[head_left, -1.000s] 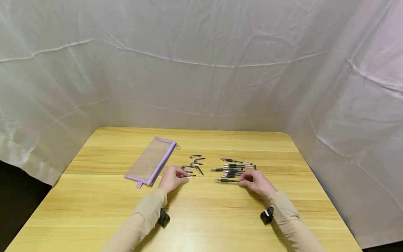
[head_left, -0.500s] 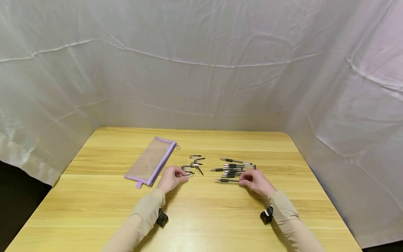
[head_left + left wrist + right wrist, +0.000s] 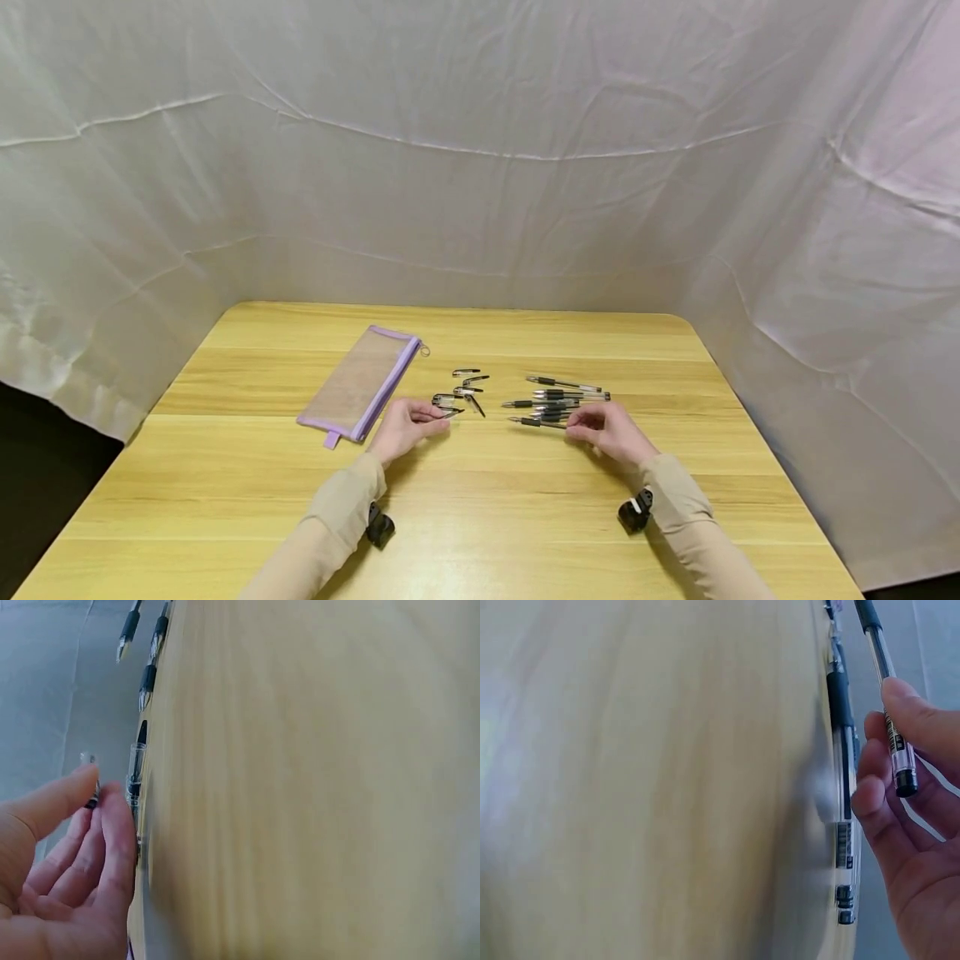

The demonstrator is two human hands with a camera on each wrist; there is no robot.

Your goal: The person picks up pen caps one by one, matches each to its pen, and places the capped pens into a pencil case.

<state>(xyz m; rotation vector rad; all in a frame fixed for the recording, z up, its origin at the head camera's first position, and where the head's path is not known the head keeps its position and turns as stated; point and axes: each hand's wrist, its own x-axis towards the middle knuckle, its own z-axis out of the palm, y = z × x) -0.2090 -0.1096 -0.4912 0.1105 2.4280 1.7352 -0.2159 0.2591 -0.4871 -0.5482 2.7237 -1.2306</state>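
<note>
My left hand (image 3: 407, 428) pinches a small clear pen cap (image 3: 88, 759) between thumb and fingers, just above the table; the fingers cover much of it. Beyond that hand lie several loose caps (image 3: 468, 390), clear with black clips. My right hand (image 3: 611, 433) holds an uncapped gel pen (image 3: 880, 652) near its black end, its tip pointing left toward the other hand. This pen has a clear barrel and a dark rubber grip. Several similar uncapped pens (image 3: 558, 394) lie in a loose group behind it, tips to the left.
A purple-edged mesh zip pouch (image 3: 356, 387) lies flat on the wooden table (image 3: 480, 517), left of the caps. Pale fabric (image 3: 480, 208) hangs around the back and sides. Each wrist wears a small black camera.
The right hand's pen has risen off the table, its tip shifting slightly left. My left hand has lifted the cap and drawn back slightly, tilting it.
</note>
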